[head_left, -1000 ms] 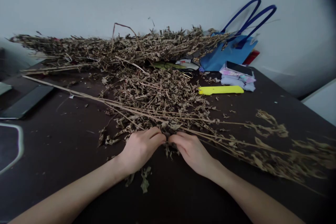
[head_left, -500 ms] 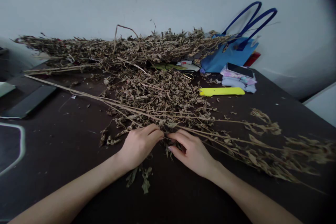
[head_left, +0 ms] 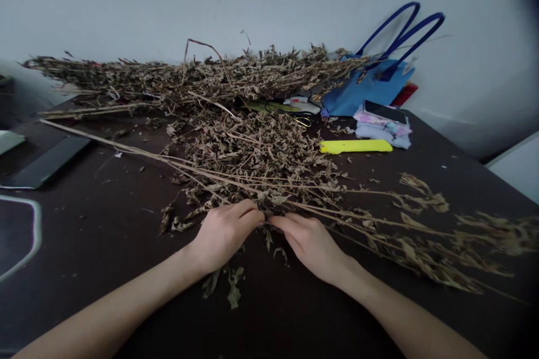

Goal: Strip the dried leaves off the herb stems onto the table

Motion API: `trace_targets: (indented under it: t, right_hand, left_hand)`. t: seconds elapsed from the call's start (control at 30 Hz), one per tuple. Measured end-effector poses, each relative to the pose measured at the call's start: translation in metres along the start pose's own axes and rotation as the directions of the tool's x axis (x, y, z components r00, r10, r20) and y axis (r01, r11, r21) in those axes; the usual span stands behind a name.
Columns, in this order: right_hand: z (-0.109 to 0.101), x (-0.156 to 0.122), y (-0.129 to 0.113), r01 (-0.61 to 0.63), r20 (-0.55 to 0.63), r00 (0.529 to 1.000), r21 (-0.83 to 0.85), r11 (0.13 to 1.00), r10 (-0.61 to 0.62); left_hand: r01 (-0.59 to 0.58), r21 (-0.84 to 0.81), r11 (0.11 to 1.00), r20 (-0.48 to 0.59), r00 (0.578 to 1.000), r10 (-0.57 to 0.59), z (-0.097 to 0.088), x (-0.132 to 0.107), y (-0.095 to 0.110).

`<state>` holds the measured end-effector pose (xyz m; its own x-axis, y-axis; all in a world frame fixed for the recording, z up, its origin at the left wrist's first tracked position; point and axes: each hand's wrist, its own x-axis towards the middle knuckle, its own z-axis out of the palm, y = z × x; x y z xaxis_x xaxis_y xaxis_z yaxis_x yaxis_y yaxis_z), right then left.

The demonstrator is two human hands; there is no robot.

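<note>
Long dried plant stems (head_left: 202, 171) run slantwise over the table, with dry leaves fanning out at their right ends. At the near side of them my left hand (head_left: 229, 234) is closed, its fingertips pinching a dried stem. My right hand (head_left: 314, 244) is beside it, fingers pressed together on the same stem, its thumb mostly hidden. The fingertips of the two hands almost meet. Behind the stems lies a heap of loose dried leaves (head_left: 261, 146). A few leaf pieces (head_left: 233, 286) hang or lie just below my left hand.
A large bundle of dried plants (head_left: 210, 76) lies along the wall. At the right are a blue bag (head_left: 366, 90), a phone (head_left: 385, 112) on tissue packs (head_left: 383, 130) and a yellow cutter (head_left: 356, 146). Scissors (head_left: 303, 121) sit behind the heap. A dark flat slab (head_left: 50, 162) lies left.
My right thumb has tucked in under the fingers, and the right hand has turned slightly. A small leaf scrap now shows below the fingertips. My left hand stays almost still.
</note>
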<state>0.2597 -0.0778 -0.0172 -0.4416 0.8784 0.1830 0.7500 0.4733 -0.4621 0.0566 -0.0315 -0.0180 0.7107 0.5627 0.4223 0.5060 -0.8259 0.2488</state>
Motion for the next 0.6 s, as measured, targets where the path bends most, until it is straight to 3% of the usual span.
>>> trace_targets:
  t: [0.17,0.27,0.47,0.6]
  right_hand:
    - [-0.0005,-0.0003,0.003,-0.013,-0.021,1.0,0.053,0.998,0.014]
    - [0.0014,-0.001,0.0036,-0.014,-0.091,0.996,0.082,0.997,0.022]
    - [0.0024,0.0002,0.0016,-0.056,-0.116,0.992,0.015,0.998,0.057]
    - [0.0025,-0.0007,0.0023,-0.042,-0.157,0.986,0.03,0.999,0.047]
  left_hand:
    - [-0.022,0.01,1.0,0.018,1.0,0.022,0.0,0.0003,0.0006]
    - [-0.021,0.028,0.999,-0.009,1.0,0.021,-0.0022,0.0017,-0.0008]
    - [-0.014,-0.013,1.0,-0.007,1.0,0.014,-0.0015,0.0026,-0.0008]
    - [0.013,-0.077,0.997,-0.133,0.991,-0.024,-0.0039,0.003,0.0036]
